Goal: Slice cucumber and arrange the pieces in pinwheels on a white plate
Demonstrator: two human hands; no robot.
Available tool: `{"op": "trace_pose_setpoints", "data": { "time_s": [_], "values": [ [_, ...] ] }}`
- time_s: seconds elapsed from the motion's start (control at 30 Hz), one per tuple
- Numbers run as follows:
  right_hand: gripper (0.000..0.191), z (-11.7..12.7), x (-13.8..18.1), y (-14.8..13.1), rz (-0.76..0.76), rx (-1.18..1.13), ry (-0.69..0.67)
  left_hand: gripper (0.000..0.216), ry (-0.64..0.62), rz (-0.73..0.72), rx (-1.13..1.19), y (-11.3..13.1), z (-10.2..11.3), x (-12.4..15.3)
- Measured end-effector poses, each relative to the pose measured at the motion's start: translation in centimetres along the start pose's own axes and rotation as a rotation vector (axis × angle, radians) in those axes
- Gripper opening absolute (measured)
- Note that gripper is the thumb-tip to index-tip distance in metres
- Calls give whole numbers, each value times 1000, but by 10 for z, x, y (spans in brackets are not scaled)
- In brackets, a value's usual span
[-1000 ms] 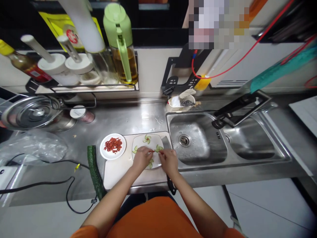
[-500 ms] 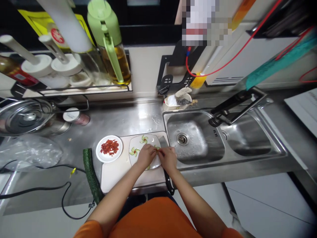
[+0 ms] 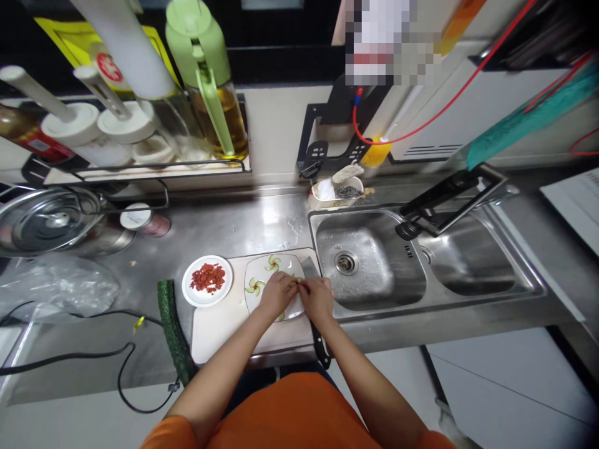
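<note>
Over the glossy white squarish plate [image 3: 286,262] on the pale rectangular cutting board [image 3: 215,337], left hand [image 3: 277,293] and right hand [image 3: 319,300] nearly touch, their grip too hidden to tell, and a low left sweep could smear the green-edged, red-centred pinwheel [image 3: 255,286].

Plate [image 3: 260,272] on board [image 3: 224,333], between dish [image 3: 206,301] and sink [image 3: 369,274]
</note>
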State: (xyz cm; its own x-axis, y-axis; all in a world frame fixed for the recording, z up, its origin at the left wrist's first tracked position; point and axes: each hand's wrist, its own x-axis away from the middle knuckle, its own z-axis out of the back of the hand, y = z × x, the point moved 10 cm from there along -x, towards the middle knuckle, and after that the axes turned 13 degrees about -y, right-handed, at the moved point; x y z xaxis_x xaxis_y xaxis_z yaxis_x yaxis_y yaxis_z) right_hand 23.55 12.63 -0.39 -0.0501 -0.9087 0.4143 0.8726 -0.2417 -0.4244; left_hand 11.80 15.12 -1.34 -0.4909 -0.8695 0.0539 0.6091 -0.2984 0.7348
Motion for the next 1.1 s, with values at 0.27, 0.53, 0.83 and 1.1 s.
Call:
{"op": "trace_pose_setpoints", "data": {
  "time_s": [0.27, 0.53, 0.83, 1.1],
  "values": [
    [16, -1, 0, 1, -6, 1, -5, 11, -28, 11, -32, -3, -4, 0],
    [16, 3, 2, 4, 2, 2, 27, 12, -1, -5, -26, 0, 1, 2],
    [16, 4, 3, 3, 9, 6, 24, 11, -38, 13, -61, -1, -2, 1],
    [17, 1, 5, 5, 2, 13, 15, 10, -56, 186, -160, -20, 2, 6]
  ]
}}
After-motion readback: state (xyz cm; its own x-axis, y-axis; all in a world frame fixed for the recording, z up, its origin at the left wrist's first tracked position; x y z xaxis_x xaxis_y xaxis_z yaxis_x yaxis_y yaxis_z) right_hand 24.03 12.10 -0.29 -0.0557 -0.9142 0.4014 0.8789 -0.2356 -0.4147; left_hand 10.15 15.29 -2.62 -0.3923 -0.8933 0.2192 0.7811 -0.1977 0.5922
